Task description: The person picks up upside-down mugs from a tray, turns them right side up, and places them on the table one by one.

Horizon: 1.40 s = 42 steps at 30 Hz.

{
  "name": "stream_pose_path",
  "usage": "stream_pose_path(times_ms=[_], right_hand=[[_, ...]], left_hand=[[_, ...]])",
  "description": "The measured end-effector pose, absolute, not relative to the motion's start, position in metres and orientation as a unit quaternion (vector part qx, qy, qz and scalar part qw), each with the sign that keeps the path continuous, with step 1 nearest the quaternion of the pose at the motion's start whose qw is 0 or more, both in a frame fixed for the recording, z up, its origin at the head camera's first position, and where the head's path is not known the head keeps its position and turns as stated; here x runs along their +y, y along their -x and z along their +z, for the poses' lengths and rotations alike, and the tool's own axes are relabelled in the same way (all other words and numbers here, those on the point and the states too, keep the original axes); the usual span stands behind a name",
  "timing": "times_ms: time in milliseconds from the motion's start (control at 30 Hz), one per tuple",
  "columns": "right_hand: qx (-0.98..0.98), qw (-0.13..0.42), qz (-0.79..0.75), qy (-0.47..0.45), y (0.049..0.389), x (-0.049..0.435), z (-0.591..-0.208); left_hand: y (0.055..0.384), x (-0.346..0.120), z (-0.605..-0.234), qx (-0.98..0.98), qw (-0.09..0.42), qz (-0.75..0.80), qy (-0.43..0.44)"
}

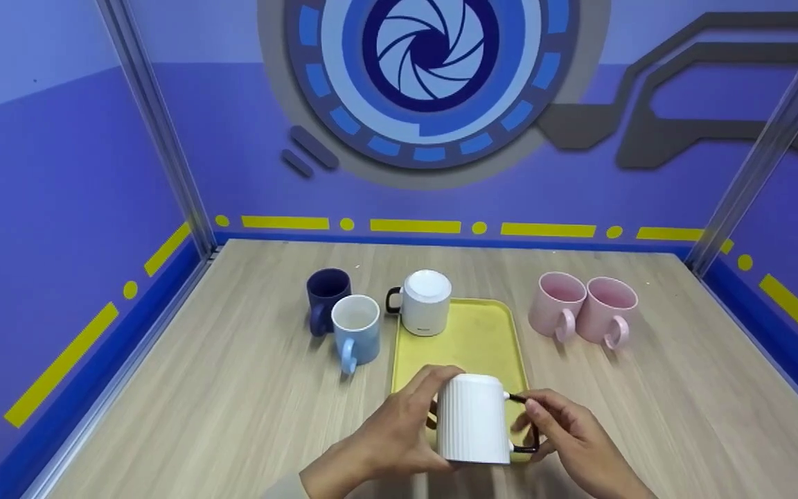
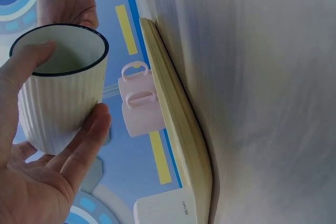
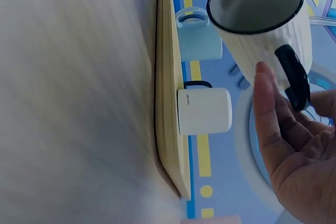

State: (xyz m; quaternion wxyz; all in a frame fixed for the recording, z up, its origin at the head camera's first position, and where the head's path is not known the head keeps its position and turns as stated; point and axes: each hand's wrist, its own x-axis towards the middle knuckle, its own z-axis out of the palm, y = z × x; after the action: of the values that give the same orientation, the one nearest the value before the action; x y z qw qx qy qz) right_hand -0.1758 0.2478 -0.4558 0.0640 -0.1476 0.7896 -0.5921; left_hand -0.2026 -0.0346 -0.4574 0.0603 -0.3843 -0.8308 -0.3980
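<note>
A white ribbed mug (image 1: 474, 419) with a dark rim and dark handle is held mouth down over the front of a yellow tray (image 1: 458, 346). My left hand (image 1: 402, 423) grips its body, with the thumb at the rim and fingers on the opposite side, as the left wrist view (image 2: 50, 166) shows. The dark handle (image 3: 295, 80) is pinched between the thumb and fingers of my right hand (image 1: 572, 433). A smooth white mug (image 1: 425, 305) stands upside down on the tray's far left. Left of the held mug shows a dark curved piece, its owner hidden.
Left of the tray stand a light blue mug (image 1: 357, 333) and a navy mug (image 1: 328, 291), both upright. Two pink mugs (image 1: 557, 305) are side by side at the right. Blue-purple panels (image 1: 399, 201) bound the wooden table (image 1: 233, 388) at back and sides.
</note>
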Motion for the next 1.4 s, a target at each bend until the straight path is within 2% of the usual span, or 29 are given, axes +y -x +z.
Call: stream_pose_path(times_ms=[100, 233, 333, 667, 1033, 1400], right_hand=[[0.818, -0.001, -0.559, 0.133, 0.171, 0.249, -0.452], [0.839, -0.095, -0.493, 0.211, 0.166, 0.256, -0.451], [0.838, -0.125, -0.454, 0.274, 0.164, 0.262, -0.451], [0.837, -0.106, -0.424, 0.33, 0.165, 0.259, -0.454], [0.791, -0.109, -0.446, 0.404, 0.173, 0.259, -0.467], [0.747, -0.144, -0.456, 0.461, 0.176, 0.255, -0.473]], left_hand=[[0.203, -0.036, -0.457, -0.829, 0.046, -0.414, 0.373], [0.203, -0.037, -0.458, -0.825, 0.025, -0.437, 0.358], [0.204, -0.037, -0.458, -0.82, 0.004, -0.458, 0.344], [0.203, -0.036, -0.455, -0.804, -0.061, -0.51, 0.301], [0.202, -0.037, -0.451, -0.789, -0.139, -0.533, 0.271], [0.201, -0.037, -0.446, -0.764, -0.202, -0.566, 0.235]])
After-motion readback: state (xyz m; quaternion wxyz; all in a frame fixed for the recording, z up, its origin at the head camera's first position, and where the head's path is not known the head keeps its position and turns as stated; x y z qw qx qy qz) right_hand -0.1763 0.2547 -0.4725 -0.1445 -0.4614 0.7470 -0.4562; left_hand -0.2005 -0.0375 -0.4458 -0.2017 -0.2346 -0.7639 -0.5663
